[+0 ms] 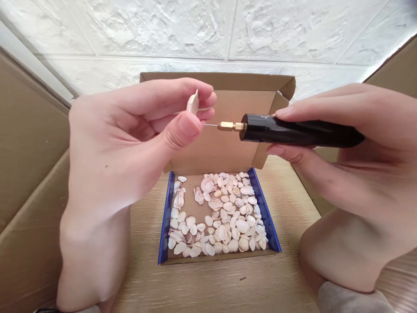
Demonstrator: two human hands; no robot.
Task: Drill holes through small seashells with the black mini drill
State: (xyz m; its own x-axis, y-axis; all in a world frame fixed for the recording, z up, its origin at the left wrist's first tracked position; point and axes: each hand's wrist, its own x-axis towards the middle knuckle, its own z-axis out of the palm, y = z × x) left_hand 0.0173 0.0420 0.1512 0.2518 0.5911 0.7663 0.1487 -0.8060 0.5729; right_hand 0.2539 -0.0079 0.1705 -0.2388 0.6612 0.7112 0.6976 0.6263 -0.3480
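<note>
Between thumb and fingers, my left hand (140, 126) pinches a pale seashell (193, 102) edge-on, its lower part hidden behind the thumb. My right hand (352, 143) grips a black mini hand drill (293, 131) with a brass chuck (230, 126), held level. The thin drill bit (210, 125) points left and its tip disappears by my left thumb; whether it touches the shell I cannot tell. Below both hands lies an open cardboard box (219, 258) with blue sides, holding many small white, cream and pinkish shells (234, 217).
The box's raised lid (221, 130) stands behind the drill bit. Beneath is a wooden tabletop (208, 287) with a small dark speck (243, 278) on it. Cardboard panels (29, 143) rise at left and right. A white brick-patterned wall (163, 30) closes off the back.
</note>
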